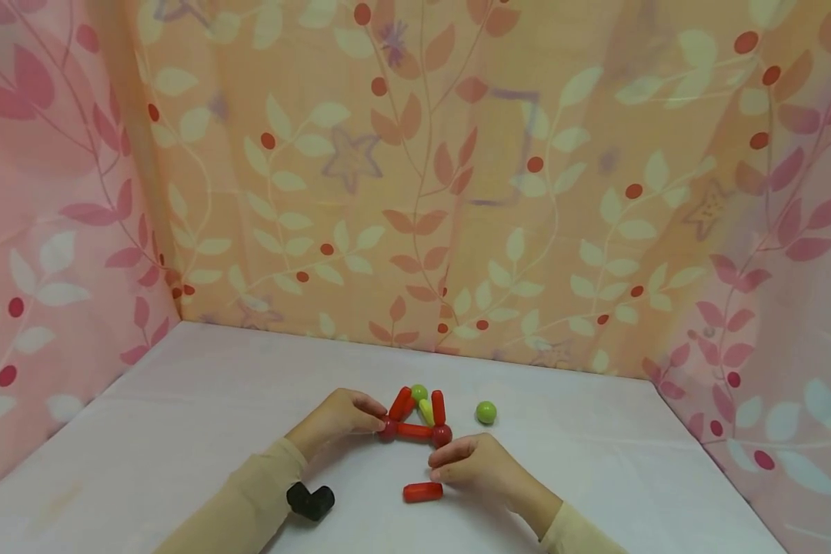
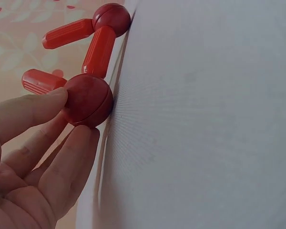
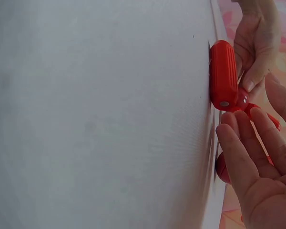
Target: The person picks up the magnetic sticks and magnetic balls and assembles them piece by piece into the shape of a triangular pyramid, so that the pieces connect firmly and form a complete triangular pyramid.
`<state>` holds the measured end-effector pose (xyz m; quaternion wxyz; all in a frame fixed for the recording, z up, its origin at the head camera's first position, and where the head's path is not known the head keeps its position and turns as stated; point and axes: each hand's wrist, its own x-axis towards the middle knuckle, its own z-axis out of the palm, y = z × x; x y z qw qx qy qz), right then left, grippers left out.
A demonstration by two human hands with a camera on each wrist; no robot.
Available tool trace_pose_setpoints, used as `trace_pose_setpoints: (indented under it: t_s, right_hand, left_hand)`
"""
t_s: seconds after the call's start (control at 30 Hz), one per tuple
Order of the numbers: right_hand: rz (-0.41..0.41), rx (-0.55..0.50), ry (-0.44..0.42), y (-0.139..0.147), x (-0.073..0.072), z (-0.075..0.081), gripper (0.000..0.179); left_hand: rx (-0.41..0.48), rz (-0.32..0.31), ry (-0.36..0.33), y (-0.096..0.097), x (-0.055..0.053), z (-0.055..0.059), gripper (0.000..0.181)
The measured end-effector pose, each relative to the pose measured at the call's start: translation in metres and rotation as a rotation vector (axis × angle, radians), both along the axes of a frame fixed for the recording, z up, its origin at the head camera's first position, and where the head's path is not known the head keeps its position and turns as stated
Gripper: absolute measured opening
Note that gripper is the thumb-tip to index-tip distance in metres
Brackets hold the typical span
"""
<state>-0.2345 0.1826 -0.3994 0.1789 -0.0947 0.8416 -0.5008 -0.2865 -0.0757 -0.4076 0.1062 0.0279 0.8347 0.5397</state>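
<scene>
My left hand [image 1: 335,422] pinches a dark red ball [image 2: 89,100] between thumb and fingers. A red rod [image 1: 414,432] links that ball to a second dark red ball [image 1: 442,435]. From each ball another red rod sticks up, the right one [image 1: 438,408] nearly upright in the head view. My right hand [image 1: 481,468], fingers extended and apart from the thumb, holds nothing beside the second ball. Just below its fingertips a loose red rod [image 1: 422,492] lies on the table; its end shows a small grey disc in the right wrist view.
Behind the red rods are a green ball [image 1: 418,393] and a yellow-green rod [image 1: 425,412]. Another green ball [image 1: 486,412] lies to the right. A black bent piece [image 1: 310,502] sits by the left forearm. Patterned cloth [image 1: 415,231] walls the white table [image 1: 249,362] at back and sides.
</scene>
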Motion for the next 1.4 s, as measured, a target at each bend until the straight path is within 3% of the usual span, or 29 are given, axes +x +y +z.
trace_pose_setpoints:
  t_s: [0.2,0.5,0.7,0.9,1.4]
  right_hand:
    - [0.043,-0.017,-0.046,-0.003,0.000,0.000,0.029]
    - [0.125,0.024,-0.044,-0.005,-0.005,-0.001,0.027]
    - [0.159,0.112,0.018,-0.012,-0.003,0.001,0.023]
    - [0.148,0.135,0.027,-0.017,-0.001,0.003,0.020]
    - [0.066,0.002,-0.012,-0.017,-0.001,0.012,0.022]
  left_hand:
    - [0.050,-0.008,-0.018,-0.001,0.000,0.001,0.020]
    - [0.062,-0.006,-0.022,0.000,-0.002,0.000,0.021]
    - [0.061,0.000,-0.023,0.000,0.000,0.000,0.021]
    - [0.058,0.003,-0.034,0.001,0.000,-0.001,0.020]
    - [0.109,0.002,-0.066,0.000,0.000,-0.001,0.026]
